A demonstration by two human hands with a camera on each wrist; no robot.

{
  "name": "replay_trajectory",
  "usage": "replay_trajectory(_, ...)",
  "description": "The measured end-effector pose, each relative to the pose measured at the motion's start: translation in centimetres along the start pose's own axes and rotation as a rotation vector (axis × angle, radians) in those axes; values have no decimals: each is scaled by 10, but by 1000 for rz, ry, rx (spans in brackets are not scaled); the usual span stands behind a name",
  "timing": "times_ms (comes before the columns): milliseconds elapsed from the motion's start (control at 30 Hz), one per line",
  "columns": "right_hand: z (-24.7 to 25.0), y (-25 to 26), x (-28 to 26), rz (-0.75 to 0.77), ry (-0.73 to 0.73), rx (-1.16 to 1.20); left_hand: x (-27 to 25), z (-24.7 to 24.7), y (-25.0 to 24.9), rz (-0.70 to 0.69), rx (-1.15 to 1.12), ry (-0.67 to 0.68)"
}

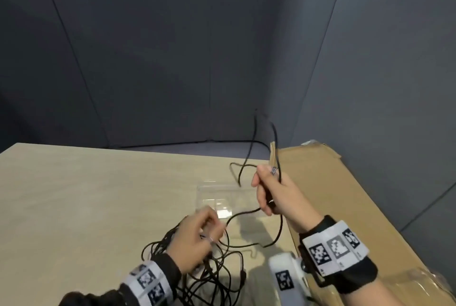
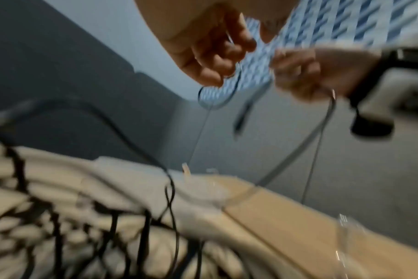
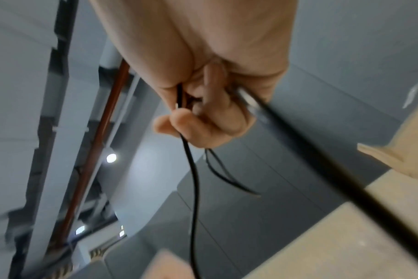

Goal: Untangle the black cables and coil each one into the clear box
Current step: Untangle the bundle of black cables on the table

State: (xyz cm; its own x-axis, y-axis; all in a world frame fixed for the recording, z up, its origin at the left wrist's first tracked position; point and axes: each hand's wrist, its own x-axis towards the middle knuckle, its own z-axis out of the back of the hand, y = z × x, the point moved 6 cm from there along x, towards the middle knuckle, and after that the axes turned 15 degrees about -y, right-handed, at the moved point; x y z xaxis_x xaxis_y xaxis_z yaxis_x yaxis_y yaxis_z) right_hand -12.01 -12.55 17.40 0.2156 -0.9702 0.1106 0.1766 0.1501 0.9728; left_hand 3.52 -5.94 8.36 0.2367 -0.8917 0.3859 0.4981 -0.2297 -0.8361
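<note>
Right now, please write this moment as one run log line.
phase: untangling | right hand: holds black cable raised | left hand: pinches strand above tangle | clear box: empty, on table

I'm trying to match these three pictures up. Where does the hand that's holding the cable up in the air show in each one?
Head view: the right hand is right of centre, raised over the clear box, gripping a black cable.
Left wrist view: it is at upper right, blurred, with cable hanging below it.
Right wrist view: it fills the top centre, fingers curled round the cable.
Shared landmark: the brown cardboard along the table's right side.
</note>
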Motion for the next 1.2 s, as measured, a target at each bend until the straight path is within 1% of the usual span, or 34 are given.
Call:
replay_trajectory(67, 16, 18, 2, 24, -38, 22, -19, -43, 25, -29, 264, 360)
replay_trajectory(100, 24, 27, 3, 39, -62, 16, -25, -57, 40, -36, 388, 496)
replay_trajectory(133, 33, 34, 4, 52, -86, 6, -28, -64, 54, -37, 499, 590)
replay_trajectory(167, 42, 40, 4, 63, -111, 3, -28, -67, 62, -47, 581, 628)
replay_trajectory(233, 62, 45, 8, 69, -173, 1, -21, -63, 72, -81, 717, 597)
replay_trajectory(267, 73, 43, 10, 71, -212, -10, -15, -57, 71, -108, 758, 542)
replay_trajectory(333, 94, 34, 13, 110, -293, -102, 0, -43, 61, -142, 756, 398)
replay_trajectory(400, 100, 18, 15, 141, -309, -272, 16, -31, 46, -109, 687, 324)
replay_trajectory(433, 94, 8, 15, 130, -275, -325, 24, -26, 37, -82, 626, 308)
replay_trajectory(467, 81, -3, 13, 102, -209, -333, 31, -22, 27, -72, 547, 294)
replay_trajectory(533, 46, -23, 6, 50, -52, -311, 43, -18, 3, -99, 409, 287)
replay_trajectory(633, -3, -43, -5, 52, 134, -317, 51, -15, -30, -158, 357, 320)
replay_trajectory(667, -14, -44, -7, 56, 165, -295, 52, -12, -37, -166, 348, 327)
replay_trajectory(733, -24, -40, -7, 68, 183, -252, 54, -2, -46, -138, 286, 328)
replay_trajectory(767, -24, -34, -5, 90, 175, -241, 56, 3, -46, -95, 234, 322)
replay_trajectory(833, -19, -19, 1, 150, 135, -229, 54, 9, -35, 40, 87, 336)
replay_trajectory(867, -16, -9, 2, 187, 108, -220, 51, 9, -25, 95, 35, 370)
replay_trajectory(900, -13, 0, 4, 207, 81, -199, 47, 8, -12, 113, 22, 412)
replay_trajectory(967, -8, 19, 5, 200, 27, -119, 34, 3, 15, 116, 97, 480)
replay_trajectory(1067, 7, 37, 13, 132, -120, 96, 17, -4, 50, 146, 213, 547)
replay_trajectory(1133, 20, 48, 19, 126, -198, 185, 11, -2, 65, 162, 292, 541)
replay_trajectory(1200, 35, 58, 22, 131, -287, 233, 12, 2, 73, 193, 293, 489)
